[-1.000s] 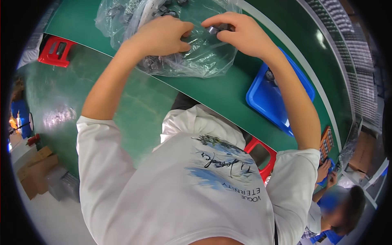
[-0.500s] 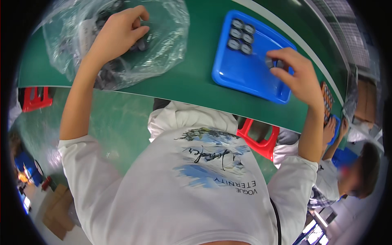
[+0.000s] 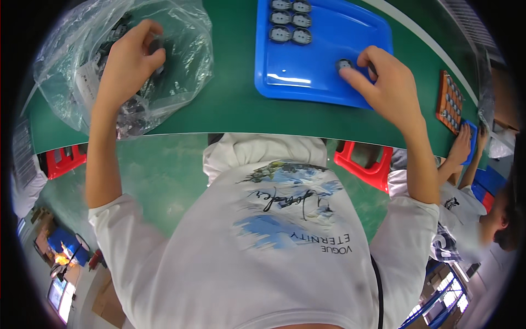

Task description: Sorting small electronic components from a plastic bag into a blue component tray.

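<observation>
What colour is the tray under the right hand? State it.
Bright blue: the tray on the green table, best seen in the head view, under the right hand.

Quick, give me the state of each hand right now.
Left hand: curled shut inside the clear plastic bag, gripping small dark parts.
Right hand: fingers pressing a small round dark part onto the blue tray.

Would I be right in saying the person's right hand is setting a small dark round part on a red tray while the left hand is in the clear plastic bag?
Not quite: the tray is blue, not red, as the head view shows. The right hand does rest on a small dark round part there, and the left hand is in the clear plastic bag.
</observation>
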### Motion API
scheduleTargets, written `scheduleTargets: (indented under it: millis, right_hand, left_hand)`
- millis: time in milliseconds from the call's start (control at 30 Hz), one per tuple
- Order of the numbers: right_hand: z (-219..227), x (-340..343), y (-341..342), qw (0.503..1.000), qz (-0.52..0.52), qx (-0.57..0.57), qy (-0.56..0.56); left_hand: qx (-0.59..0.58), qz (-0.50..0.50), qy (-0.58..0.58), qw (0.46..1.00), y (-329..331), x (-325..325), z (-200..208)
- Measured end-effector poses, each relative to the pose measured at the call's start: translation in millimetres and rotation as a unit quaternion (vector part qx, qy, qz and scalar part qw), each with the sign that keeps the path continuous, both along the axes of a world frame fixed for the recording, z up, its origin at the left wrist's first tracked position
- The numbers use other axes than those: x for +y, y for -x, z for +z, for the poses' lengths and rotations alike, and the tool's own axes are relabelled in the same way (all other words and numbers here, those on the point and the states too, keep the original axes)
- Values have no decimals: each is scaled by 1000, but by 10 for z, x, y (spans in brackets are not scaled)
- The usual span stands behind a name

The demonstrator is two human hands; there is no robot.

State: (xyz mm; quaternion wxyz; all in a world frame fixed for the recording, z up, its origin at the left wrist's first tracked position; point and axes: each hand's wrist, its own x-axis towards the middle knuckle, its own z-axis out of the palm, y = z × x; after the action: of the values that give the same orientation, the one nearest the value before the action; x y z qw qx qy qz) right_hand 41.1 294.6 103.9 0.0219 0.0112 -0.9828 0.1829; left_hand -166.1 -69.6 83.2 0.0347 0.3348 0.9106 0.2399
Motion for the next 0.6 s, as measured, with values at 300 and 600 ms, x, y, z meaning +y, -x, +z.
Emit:
scheduleTargets:
  millis: [300,600]
  right_hand:
    - [-73,-184,108,990,126,65,-21]
    - [-89,-158,164,987,154,47,-2]
  left_hand:
    - [36,-163,-110,980,-629,617,348]
    - [117,-288,-80,947,-772,1130,26]
